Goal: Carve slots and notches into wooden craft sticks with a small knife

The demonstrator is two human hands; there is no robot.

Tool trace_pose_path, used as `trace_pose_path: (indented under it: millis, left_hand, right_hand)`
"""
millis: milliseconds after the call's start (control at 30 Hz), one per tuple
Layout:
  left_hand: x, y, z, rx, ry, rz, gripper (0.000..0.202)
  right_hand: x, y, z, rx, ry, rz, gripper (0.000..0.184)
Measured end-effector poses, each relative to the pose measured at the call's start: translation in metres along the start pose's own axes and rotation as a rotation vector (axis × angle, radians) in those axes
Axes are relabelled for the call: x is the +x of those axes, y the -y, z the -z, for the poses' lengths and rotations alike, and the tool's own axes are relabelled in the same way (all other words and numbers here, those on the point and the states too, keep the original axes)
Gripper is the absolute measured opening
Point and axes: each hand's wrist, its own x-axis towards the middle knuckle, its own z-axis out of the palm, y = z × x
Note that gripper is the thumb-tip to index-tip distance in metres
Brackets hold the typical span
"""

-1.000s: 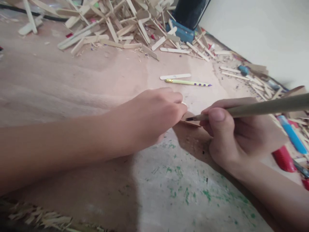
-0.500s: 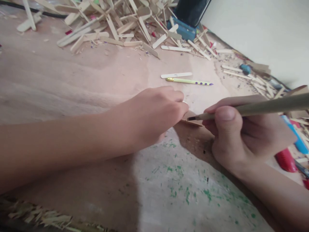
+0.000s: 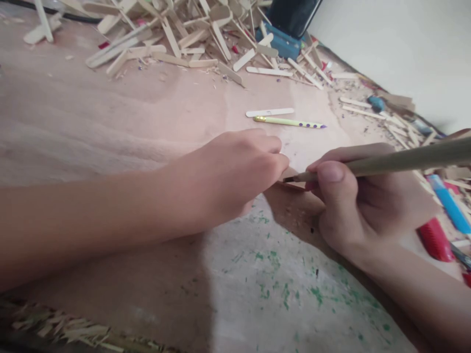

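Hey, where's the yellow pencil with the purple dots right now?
In the head view, the yellow pencil lies right of centre on the table, beyond the left hand, just on the near side of a pale wooden stick.

Pale wall (image 3: 397, 59) upper right; wooden tabletop (image 3: 147, 113) green-flecked, partly shadowed

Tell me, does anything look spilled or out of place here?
Yes: the sticks lie heaped at odd angles on the far side of the table, as if dumped; green specks, perhaps spilled paint, dot its near side.
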Motion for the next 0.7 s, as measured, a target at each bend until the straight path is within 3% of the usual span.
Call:
trace_pose_path:
  millis: [233, 433, 533, 700]
  left_hand:
    - [-0.002, 0.003, -0.0031, 0.136, -0.05, -0.025, 0.023]
    - [-0.0061, 0.0055, -0.0064, 0.076, -0.102, -0.086, 0.027]
    - [-0.0056, 0.0045, -0.0054, 0.07, -0.082, -0.075, 0.03]
    - [-0.0035, 0.0034, -0.0032, 0.066, -0.057, -0.062, 0.03]
  right_hand:
    - [0.0072, 0.0055, -0.0012, 0.16, 0.051, -0.313, 0.021]
    - [0.0081, 0.0105, 0.0061, 0.05, 0.085, -0.249, 0.022]
    - [0.0056, 0.0089, 0.005, 0.08, 0.035, -0.217, 0.023]
    - [0.0009, 0.0032, -0.0013, 0.207, -0.072, -0.284, 0.017]
